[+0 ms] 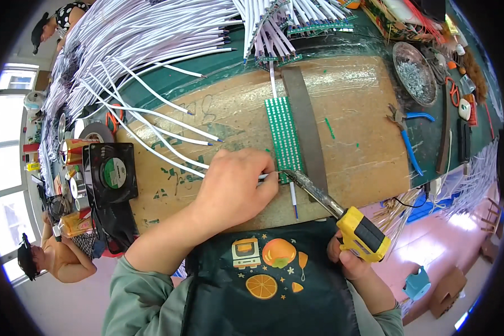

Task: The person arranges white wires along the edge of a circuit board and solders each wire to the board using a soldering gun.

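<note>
My left hand [229, 185] lies over the brown work board, fingers pinched on a white cable [191, 172]. The cable's end reaches the near end of a green circuit board panel [284, 131] with rows of pads. My right hand [350, 263] is wrapped round the handle of a yellow and black soldering gun [364, 232]. Its tip meets the panel's near end beside my left fingertips; whether it touches the cable's wire is too small to tell. A dark flat bar [305, 123] runs along the panel's right side. Another white cable [294, 203] sticks out from the near end.
Loose white cables [168, 109] lie left of the panel, with a large bundle [168, 22] behind. A black fan [109, 173] stands left. To the right are blue-handled cutters [411, 137], a metal dish [396, 63] of small bits and orange scissors [453, 92]. Two people are at far left.
</note>
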A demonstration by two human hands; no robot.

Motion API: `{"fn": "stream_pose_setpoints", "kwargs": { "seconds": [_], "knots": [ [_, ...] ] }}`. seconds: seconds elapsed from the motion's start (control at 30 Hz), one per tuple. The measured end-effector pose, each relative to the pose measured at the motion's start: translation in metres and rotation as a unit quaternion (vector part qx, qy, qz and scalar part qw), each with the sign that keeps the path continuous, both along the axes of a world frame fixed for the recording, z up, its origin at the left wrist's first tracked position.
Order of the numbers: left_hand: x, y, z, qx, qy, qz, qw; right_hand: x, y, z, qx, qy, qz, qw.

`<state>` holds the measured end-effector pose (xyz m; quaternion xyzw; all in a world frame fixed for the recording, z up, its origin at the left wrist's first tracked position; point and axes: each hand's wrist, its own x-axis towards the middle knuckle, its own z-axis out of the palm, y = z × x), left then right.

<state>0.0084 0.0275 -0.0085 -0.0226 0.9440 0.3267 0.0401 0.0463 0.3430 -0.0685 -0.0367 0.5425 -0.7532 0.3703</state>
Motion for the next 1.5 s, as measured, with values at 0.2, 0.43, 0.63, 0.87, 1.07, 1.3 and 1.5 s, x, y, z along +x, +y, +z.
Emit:
{"fn": "stream_pose_setpoints", "kwargs": {
  "seconds": [0.2,0.43,0.63,0.87,1.07,1.3,1.5],
  "knots": [
    [0.001,0.001,-0.001,0.0,-0.003,0.005,1.0,0.0,0.0,-0.001,-0.013,-0.013,0.0,1.0],
    [0.0,0.0,-0.001,-0.002,0.012,0.0,1.0,0.0,-0.005,0.007,-0.002,-0.021,0.0,1.0],
    [0.0,0.0,-0.001,0.01,-0.006,0.008,1.0,-0.003,-0.004,0.001,-0.023,-0.018,-0.001,1.0],
    [0.001,0.0,-0.001,0.003,-0.002,0.009,1.0,0.005,0.0,-0.001,-0.015,-0.024,-0.013,1.0],
    [0.001,-0.001,-0.001,0.009,-0.007,0.011,1.0,0.002,-0.003,0.002,-0.048,-0.034,-0.017,0.998],
    [0.001,-0.001,-0.001,-0.003,-0.001,0.001,1.0,0.001,-0.005,0.007,-0.052,-0.058,-0.022,0.997],
    [0.001,0.0,-0.002,0.001,-0.002,0.008,1.0,0.001,-0.003,0.002,-0.023,-0.046,-0.014,0.999]
  ]
}}
